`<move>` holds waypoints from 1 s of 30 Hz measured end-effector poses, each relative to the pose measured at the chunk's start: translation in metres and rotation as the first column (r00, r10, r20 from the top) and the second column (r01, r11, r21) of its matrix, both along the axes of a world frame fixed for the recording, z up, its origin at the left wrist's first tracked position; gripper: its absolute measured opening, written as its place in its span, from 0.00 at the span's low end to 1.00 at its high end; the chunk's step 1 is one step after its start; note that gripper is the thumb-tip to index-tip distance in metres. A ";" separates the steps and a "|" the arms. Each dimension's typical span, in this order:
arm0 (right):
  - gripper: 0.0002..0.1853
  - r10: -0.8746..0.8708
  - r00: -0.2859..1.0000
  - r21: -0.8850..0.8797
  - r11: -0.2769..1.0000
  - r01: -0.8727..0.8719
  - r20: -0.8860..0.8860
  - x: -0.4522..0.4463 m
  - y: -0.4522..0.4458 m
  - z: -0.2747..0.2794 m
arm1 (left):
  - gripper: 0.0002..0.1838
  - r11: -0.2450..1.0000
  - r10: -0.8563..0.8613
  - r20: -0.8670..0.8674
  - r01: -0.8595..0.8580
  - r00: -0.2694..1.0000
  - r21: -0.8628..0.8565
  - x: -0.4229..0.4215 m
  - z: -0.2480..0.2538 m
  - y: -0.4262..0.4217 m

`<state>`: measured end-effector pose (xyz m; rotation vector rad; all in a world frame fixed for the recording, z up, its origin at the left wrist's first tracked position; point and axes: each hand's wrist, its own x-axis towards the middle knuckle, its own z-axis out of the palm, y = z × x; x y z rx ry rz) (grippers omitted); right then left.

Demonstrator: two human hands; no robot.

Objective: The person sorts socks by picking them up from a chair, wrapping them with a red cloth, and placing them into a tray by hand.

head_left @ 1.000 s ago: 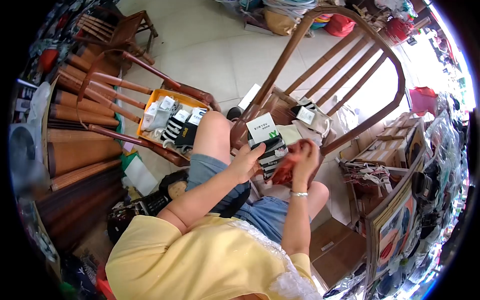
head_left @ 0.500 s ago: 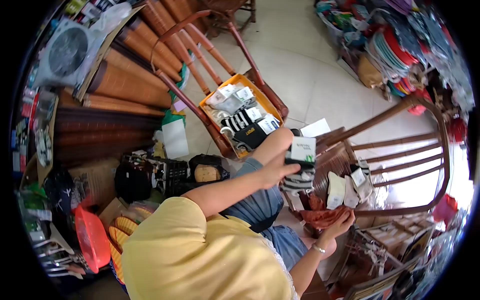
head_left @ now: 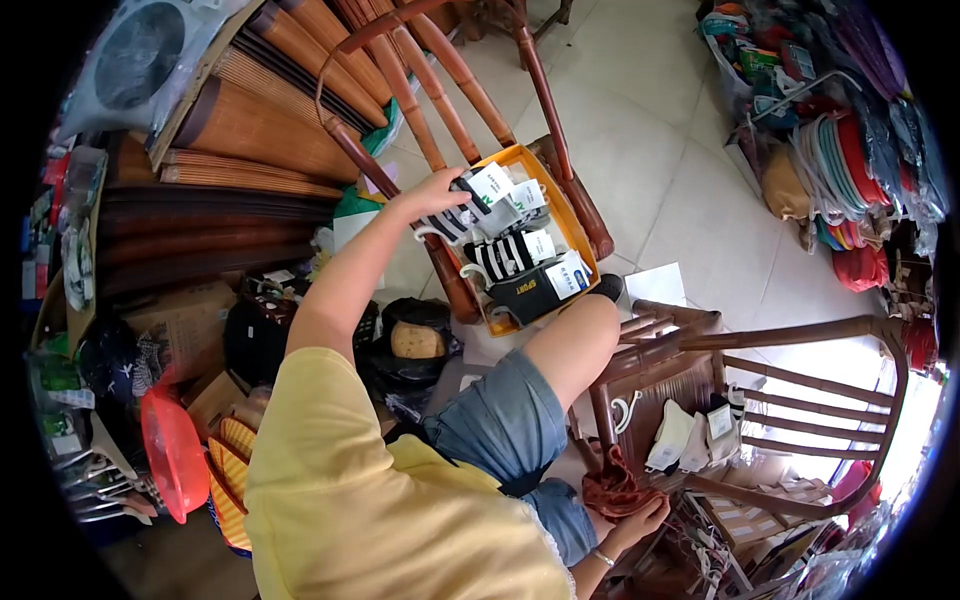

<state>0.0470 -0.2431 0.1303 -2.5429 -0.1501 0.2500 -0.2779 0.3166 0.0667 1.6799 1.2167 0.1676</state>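
Note:
My left hand (head_left: pixel 432 196) grips a pair of striped socks (head_left: pixel 452 222) with a white card label, over the far left part of a yellow box (head_left: pixel 584 236). In that box lie black-and-white striped socks (head_left: pixel 500 256), dark socks marked SPORT (head_left: pixel 526 294) and paler ones, most with card labels. At lower right my right hand (head_left: pixel 640 520) is closed on a reddish-brown cloth (head_left: pixel 618 488), beside the near edge of a wooden chair (head_left: pixel 655 385). Cream socks (head_left: pixel 672 436) and labelled grey-beige socks (head_left: pixel 720 432) rest on that chair, along with a white plastic hook (head_left: pixel 626 411).
The yellow box sits on a second bamboo chair (head_left: pixel 440 270). Rolled bamboo mats (head_left: pixel 270 130) stand at the left, near a red plastic basin (head_left: pixel 175 450) and a black bag (head_left: pixel 405 370). Packed goods (head_left: pixel 850 170) line the right side; a white sheet (head_left: pixel 657 285) lies between the chairs.
My left hand has carried the striped socks from beside the right chair up and left to the yellow box. My right hand, still on the cloth, is slightly lower. The view has shifted.

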 end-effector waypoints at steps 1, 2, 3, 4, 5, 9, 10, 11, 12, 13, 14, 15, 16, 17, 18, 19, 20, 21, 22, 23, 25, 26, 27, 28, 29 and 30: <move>0.19 0.049 0.999 0.030 0.998 -0.049 0.010 0.004 -0.008 -0.009 | 0.22 0.996 -0.067 -0.046 0.069 0.997 0.053 0.001 -0.008 0.017; 0.18 0.097 0.995 0.058 0.993 -0.098 0.019 0.005 -0.005 -0.010 | 0.23 0.985 -0.130 -0.095 0.140 0.987 0.100 0.002 -0.019 0.030; 0.16 0.093 0.995 0.088 0.991 -0.096 0.035 0.005 -0.002 -0.013 | 0.22 0.961 -0.047 -0.120 0.078 0.992 0.266 0.002 -0.041 0.038; 0.16 0.096 0.995 0.076 0.992 -0.099 0.031 0.006 0.001 -0.012 | 0.22 0.964 -0.046 -0.122 0.076 0.991 0.253 0.006 -0.052 0.038; 0.15 0.095 0.995 0.115 0.989 -0.089 -0.041 0.008 0.004 -0.011 | 0.22 0.899 0.094 -0.273 0.037 0.958 0.437 0.011 -0.062 0.038; 0.13 0.159 0.982 0.187 0.973 -0.137 -0.105 0.010 0.014 -0.015 | 0.22 0.865 0.112 -0.425 0.122 0.898 0.486 0.019 -0.115 0.020; 0.13 0.154 0.982 0.175 0.975 -0.134 -0.107 0.010 0.016 -0.016 | 0.22 0.889 0.049 -0.444 0.163 0.895 0.427 0.019 -0.128 0.015; 0.13 0.153 0.984 0.165 0.977 -0.136 -0.095 0.010 0.020 -0.017 | 0.22 0.894 0.041 -0.444 0.165 0.895 0.417 0.019 -0.139 0.010; 0.13 0.152 0.985 0.157 0.978 -0.138 -0.084 0.010 0.021 -0.018 | 0.23 0.854 0.080 -0.463 0.179 0.883 0.488 0.019 -0.150 0.005; 0.15 0.154 0.981 0.126 0.982 -0.139 -0.120 0.011 0.021 -0.018 | 0.25 0.806 0.121 -0.478 0.195 0.870 0.559 0.020 -0.152 0.000; 0.15 0.151 0.981 0.123 0.983 -0.137 -0.121 0.010 0.022 -0.017 | 0.25 0.807 0.118 -0.480 0.198 0.869 0.556 0.022 -0.152 -0.003; 0.17 0.126 0.984 0.032 0.992 -0.123 -0.128 0.008 0.033 -0.011 | 0.26 0.836 0.124 -0.509 0.187 0.852 0.516 0.026 -0.149 -0.005; 0.18 0.099 0.986 -0.060 0.992 -0.107 -0.132 0.006 0.043 -0.004 | 0.27 0.862 0.129 -0.538 0.174 0.833 0.476 0.028 -0.144 -0.007; 0.19 0.062 0.987 -0.148 0.985 -0.084 -0.151 0.001 0.058 0.009 | 0.27 0.860 0.123 -0.539 0.182 0.833 0.477 0.029 -0.138 -0.008; 0.19 0.047 0.988 -0.145 0.987 -0.069 -0.150 0.001 0.059 0.009 | 0.28 0.899 0.097 -0.525 0.151 0.845 0.410 0.029 -0.132 -0.009; 0.19 0.061 0.987 -0.135 0.987 -0.081 -0.146 0.003 0.056 0.009 | 0.28 0.933 0.068 -0.510 0.126 0.858 0.337 0.029 -0.127 -0.011; 0.18 0.074 0.987 -0.127 0.988 -0.092 -0.140 0.005 0.052 0.010 | 0.28 0.923 0.115 -0.436 0.066 0.893 0.378 0.025 -0.129 -0.016; 0.17 0.073 0.989 -0.080 0.993 -0.084 -0.130 0.005 0.050 0.011 | 0.29 0.905 0.149 -0.365 0.022 0.919 0.425 0.021 -0.133 -0.021; 0.17 0.054 0.991 -0.079 0.995 -0.064 -0.123 0.007 0.041 0.009 | 0.29 0.884 0.179 -0.289 -0.025 0.940 0.466 0.020 -0.136 -0.028; 0.16 0.061 0.990 0.018 0.998 -0.060 -0.127 0.011 0.030 0.004 | 0.29 0.867 0.213 -0.283 -0.047 0.935 0.496 0.026 -0.131 -0.041; 0.13 0.108 0.988 0.304 0.950 -0.070 -0.112 0.021 0.006 -0.006 | 0.27 0.816 0.240 -0.215 -0.077 0.947 0.573 0.031 -0.133 -0.066; 0.13 0.090 0.990 0.308 0.950 -0.053 -0.108 0.020 -0.001 0.003 | 0.27 0.822 0.224 -0.191 -0.080 0.956 0.564 0.036 -0.130 -0.077; 0.13 0.032 0.970 0.417 0.906 0.073 -0.239 0.021 -0.010 0.018 | 0.27 0.836 0.203 -0.158 -0.086 0.966 0.542 0.041 -0.126 -0.087; 0.13 -0.008 0.929 0.503 0.839 0.207 -0.370 0.022 -0.018 0.040 | 0.27 0.850 0.180 -0.126 -0.090 0.976 0.518 0.047 -0.122 -0.098; 0.12 0.068 0.958 0.602 0.790 0.118 -0.278 0.020 -0.015 0.070 | 0.26 0.863 0.175 -0.051 -0.128 0.983 0.489 0.053 -0.117 -0.107; 0.13 0.268 0.962 0.557 0.807 -0.196 -0.050 0.028 -0.044 0.083 | 0.25 0.870 0.159 -0.052 -0.115 0.986 0.479 0.061 -0.107 -0.116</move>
